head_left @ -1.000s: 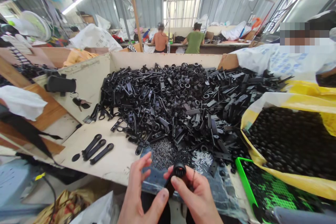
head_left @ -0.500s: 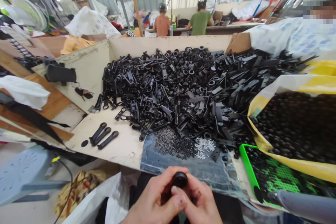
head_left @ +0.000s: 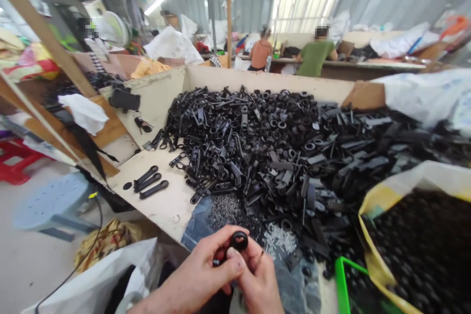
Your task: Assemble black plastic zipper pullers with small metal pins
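Two hands meet at the near edge of a crowded workshop tabletop (head_left: pixel 162 211), a ring-ended black part (head_left: pixel 240 233) held between them. The left hand (head_left: pixel 215 265) has its grip closed around the part from the left, thumb pressed across it; the right hand (head_left: pixel 259 274) grasps the same part from the right.

At near right, a yellow-and-white sack (head_left: pixel 427 179) gapes wide, filled with small, rounded black pieces (head_left: pixel 427 245). Just beside it, a bright green tray (head_left: pixel 342 287) holds more dark pieces. Low-walled boards (head_left: pixel 257 78) bound the tabletop on the left and far sides, penning in a broad heap of black plastic parts (head_left: pixel 228 152) — rings, links and flat strips. Nearer the hands, grey bits (head_left: pixel 224 211) and silvery pins (head_left: pixel 279 240) lie in small piles. Three black handles (head_left: pixel 154 190) rest side by side at left, near a dark oval disc (head_left: pixel 127 186). On the floor side at near left, a white bag (head_left: pixel 99 274) gapes around something black (head_left: pixel 121 287) that cannot be identified.

Much of the held part is hidden by fingers — whether the shiny tip (head_left: pixel 216 262) jutting out at left belongs to it cannot be told. The sack and tray are cut off by the frame, the pieces in the tray blurred. At far right, a white-and-blue sack (head_left: pixel 430 98) is also cropped, its contents out of sight.
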`<state>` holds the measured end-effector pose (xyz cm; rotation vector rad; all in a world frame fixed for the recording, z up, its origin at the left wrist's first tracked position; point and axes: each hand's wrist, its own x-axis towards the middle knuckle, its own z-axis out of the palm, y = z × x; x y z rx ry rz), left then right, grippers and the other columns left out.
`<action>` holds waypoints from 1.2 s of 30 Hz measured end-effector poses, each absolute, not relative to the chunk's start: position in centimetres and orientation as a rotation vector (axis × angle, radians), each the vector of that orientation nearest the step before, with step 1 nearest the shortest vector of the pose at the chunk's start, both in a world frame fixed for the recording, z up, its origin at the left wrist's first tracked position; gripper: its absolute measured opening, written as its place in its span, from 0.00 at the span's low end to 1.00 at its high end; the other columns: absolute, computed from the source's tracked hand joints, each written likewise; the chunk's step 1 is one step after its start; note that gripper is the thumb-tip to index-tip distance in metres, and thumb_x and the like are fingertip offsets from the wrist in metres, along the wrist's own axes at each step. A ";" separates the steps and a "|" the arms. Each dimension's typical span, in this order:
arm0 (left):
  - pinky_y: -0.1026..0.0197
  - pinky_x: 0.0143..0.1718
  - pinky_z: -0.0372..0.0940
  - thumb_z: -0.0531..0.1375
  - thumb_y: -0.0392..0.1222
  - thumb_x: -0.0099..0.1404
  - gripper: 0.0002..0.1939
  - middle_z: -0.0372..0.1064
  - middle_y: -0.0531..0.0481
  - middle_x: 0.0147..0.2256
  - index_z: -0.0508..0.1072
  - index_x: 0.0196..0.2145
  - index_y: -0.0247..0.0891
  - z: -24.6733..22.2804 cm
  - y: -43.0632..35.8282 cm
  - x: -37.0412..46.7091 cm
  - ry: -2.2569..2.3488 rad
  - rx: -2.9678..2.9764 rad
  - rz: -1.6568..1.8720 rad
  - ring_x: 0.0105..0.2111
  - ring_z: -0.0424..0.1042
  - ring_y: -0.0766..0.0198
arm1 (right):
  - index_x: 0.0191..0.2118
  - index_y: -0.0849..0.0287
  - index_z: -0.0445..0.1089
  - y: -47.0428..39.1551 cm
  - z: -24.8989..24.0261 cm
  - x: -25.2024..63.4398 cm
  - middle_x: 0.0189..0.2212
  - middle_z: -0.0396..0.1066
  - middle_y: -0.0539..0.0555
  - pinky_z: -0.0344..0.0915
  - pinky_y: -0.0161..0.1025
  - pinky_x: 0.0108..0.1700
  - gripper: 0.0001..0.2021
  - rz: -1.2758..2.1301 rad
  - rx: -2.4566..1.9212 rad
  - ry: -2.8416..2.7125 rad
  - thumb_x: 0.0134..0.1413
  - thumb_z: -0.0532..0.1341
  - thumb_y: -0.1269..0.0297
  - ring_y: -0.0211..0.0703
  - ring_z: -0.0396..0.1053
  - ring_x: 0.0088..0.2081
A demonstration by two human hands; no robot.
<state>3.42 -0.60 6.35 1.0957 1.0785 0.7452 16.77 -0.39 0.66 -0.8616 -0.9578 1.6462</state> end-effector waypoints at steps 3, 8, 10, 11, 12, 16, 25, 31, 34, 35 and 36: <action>0.62 0.37 0.69 0.68 0.42 0.61 0.38 0.72 0.49 0.45 0.63 0.67 0.48 7.2 0.5 3.3 1.042 0.959 0.784 0.38 0.71 0.62 | 0.37 0.62 0.78 1.5 1.5 17.3 0.24 0.74 0.52 0.64 0.32 0.25 0.23 1.778 -0.835 -0.973 0.52 0.71 0.42 0.36 0.66 0.22; 0.58 0.50 0.65 0.69 0.36 0.60 0.36 0.73 0.49 0.51 0.66 0.65 0.48 8.1 1.3 2.9 0.869 0.961 0.801 0.48 0.72 0.60 | 0.39 0.61 0.81 3.0 2.8 18.3 0.27 0.78 0.55 0.67 0.33 0.28 0.24 1.853 -0.779 -0.971 0.47 0.75 0.43 0.38 0.72 0.24; 0.59 0.47 0.65 0.68 0.36 0.62 0.31 0.73 0.49 0.49 0.69 0.62 0.46 8.3 1.3 3.0 0.843 0.970 0.780 0.45 0.71 0.61 | 0.39 0.61 0.80 2.9 3.0 18.6 0.25 0.78 0.54 0.66 0.31 0.26 0.23 1.900 -0.772 -0.944 0.46 0.76 0.46 0.36 0.70 0.21; 0.60 0.44 0.66 0.68 0.37 0.63 0.28 0.72 0.50 0.47 0.70 0.60 0.45 8.3 1.3 3.2 0.834 0.976 0.775 0.42 0.71 0.63 | 0.39 0.61 0.80 2.8 3.0 18.7 0.24 0.77 0.53 0.65 0.30 0.24 0.23 1.922 -0.774 -0.931 0.46 0.76 0.46 0.34 0.68 0.20; 0.61 0.42 0.66 0.68 0.38 0.64 0.25 0.71 0.50 0.45 0.71 0.58 0.44 8.3 1.1 3.3 0.824 0.989 0.773 0.40 0.69 0.64 | 0.39 0.61 0.80 2.6 3.0 18.8 0.24 0.77 0.53 0.65 0.30 0.23 0.23 1.929 -0.777 -0.923 0.46 0.76 0.46 0.33 0.67 0.19; 0.64 0.38 0.64 0.67 0.44 0.65 0.19 0.68 0.51 0.40 0.73 0.53 0.40 8.3 0.5 3.5 0.795 1.046 0.784 0.36 0.65 0.67 | 0.37 0.62 0.80 1.6 2.7 18.6 0.21 0.72 0.49 0.66 0.31 0.24 0.23 1.886 -0.807 -0.917 0.46 0.76 0.46 0.33 0.65 0.20; 0.67 0.32 0.66 0.67 0.48 0.65 0.24 0.71 0.49 0.42 0.72 0.56 0.42 7.8 -1.7 1.3 0.951 1.086 0.784 0.37 0.68 0.64 | 0.35 0.63 0.78 -0.5 0.5 15.8 0.24 0.74 0.52 0.66 0.32 0.27 0.22 1.816 -0.806 -0.932 0.50 0.74 0.46 0.37 0.67 0.24; 0.64 0.37 0.69 0.65 0.52 0.68 0.26 0.70 0.46 0.47 0.68 0.60 0.44 6.4 -2.0 0.0 0.979 1.074 0.763 0.43 0.71 0.60 | 0.35 0.63 0.78 -0.1 0.3 14.4 0.27 0.77 0.55 0.66 0.33 0.28 0.20 1.873 -0.765 -0.932 0.52 0.73 0.47 0.39 0.70 0.26; 0.57 0.50 0.68 0.71 0.54 0.62 0.46 0.63 0.42 0.60 0.52 0.69 0.53 5.4 -1.4 -0.6 0.904 0.996 0.797 0.56 0.69 0.54 | 0.38 0.61 0.79 0.3 1.2 15.1 0.29 0.77 0.55 0.67 0.33 0.31 0.19 1.898 -0.794 -0.820 0.53 0.73 0.49 0.40 0.72 0.28; 0.55 0.53 0.67 0.72 0.55 0.60 0.51 0.58 0.42 0.65 0.47 0.70 0.56 5.1 -1.3 -0.8 0.903 0.980 0.831 0.60 0.66 0.52 | 0.39 0.60 0.79 0.4 1.5 15.5 0.29 0.78 0.55 0.67 0.33 0.32 0.18 1.886 -0.813 -0.777 0.52 0.74 0.49 0.40 0.72 0.29; 0.54 0.54 0.66 0.72 0.56 0.59 0.52 0.55 0.41 0.67 0.46 0.70 0.57 4.8 -1.1 -1.1 0.920 0.975 0.869 0.63 0.63 0.50 | 0.40 0.59 0.79 0.4 1.8 15.8 0.29 0.78 0.55 0.67 0.33 0.32 0.18 1.858 -0.836 -0.741 0.52 0.74 0.49 0.40 0.72 0.29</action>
